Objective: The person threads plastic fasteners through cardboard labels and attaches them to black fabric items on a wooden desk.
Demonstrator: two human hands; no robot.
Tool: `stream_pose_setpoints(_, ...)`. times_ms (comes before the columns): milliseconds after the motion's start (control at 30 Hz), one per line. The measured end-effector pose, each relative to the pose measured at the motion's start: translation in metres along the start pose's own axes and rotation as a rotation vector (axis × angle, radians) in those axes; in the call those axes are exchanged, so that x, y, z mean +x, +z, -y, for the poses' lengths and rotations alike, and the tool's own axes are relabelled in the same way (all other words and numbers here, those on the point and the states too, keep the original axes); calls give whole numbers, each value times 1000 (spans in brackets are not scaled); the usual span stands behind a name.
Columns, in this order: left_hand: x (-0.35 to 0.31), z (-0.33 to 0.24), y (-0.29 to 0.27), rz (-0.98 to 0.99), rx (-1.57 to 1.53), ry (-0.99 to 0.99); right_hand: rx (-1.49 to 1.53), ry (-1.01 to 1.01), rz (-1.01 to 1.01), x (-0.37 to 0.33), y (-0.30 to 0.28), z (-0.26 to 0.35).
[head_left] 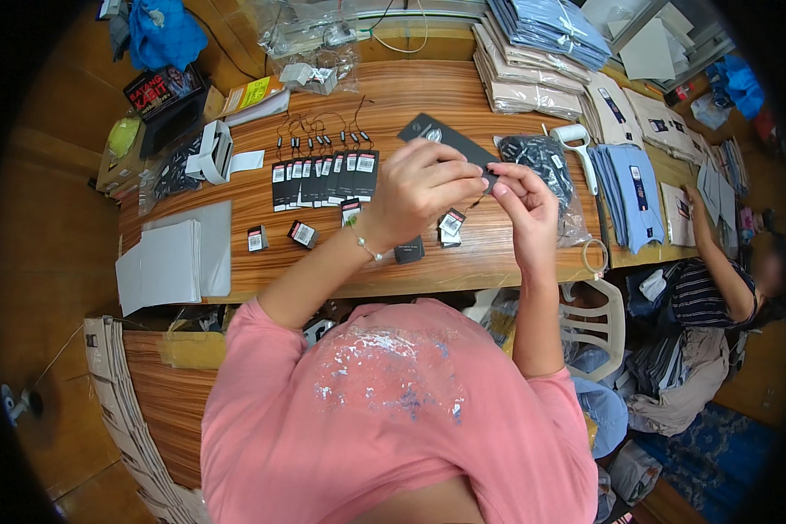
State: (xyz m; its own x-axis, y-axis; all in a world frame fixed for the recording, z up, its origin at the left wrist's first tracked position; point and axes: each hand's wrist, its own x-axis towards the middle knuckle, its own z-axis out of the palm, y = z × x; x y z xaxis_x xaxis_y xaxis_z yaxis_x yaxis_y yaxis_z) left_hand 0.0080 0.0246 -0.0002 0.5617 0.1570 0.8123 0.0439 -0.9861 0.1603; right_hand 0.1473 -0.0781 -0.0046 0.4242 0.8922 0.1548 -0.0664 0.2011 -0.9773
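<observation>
A long black hang tag with a pale round emblem is held up over the wooden table. At its right end, my right hand pinches it between thumb and fingers. My left hand is closed just in front of the tag, its fingertips meeting those of the right; what they pinch is too small to make out. Left of my hands lies an overlapping row of black hang tags with white labels and black string loops. Small stacks of labelled tags lie nearer me, and another labelled tag pile sits between my forearms.
A clear bag of black strings lies to the right, beside a white lint roller. Folded garments are stacked behind and rightward. White sheets lie at the left. Another person's arm reaches toward a packed garment.
</observation>
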Motion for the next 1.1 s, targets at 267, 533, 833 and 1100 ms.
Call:
stream_pose_setpoints(267, 3, 9, -2, 84, 62, 268, 469, 132, -116, 7, 5, -22)
stream_pose_setpoints(533, -49, 10, -2, 199, -798, -523, 547, -218, 50, 16, 16, 8)
stream_pose_setpoints(833, -162, 77, -32, 758, 181, -755, 412, -108, 86, 2, 37, -5)
stream_pose_setpoints(1100, -187, 81, -25, 699, 349, -740, 277, 61, 202, 5, 46, -15)
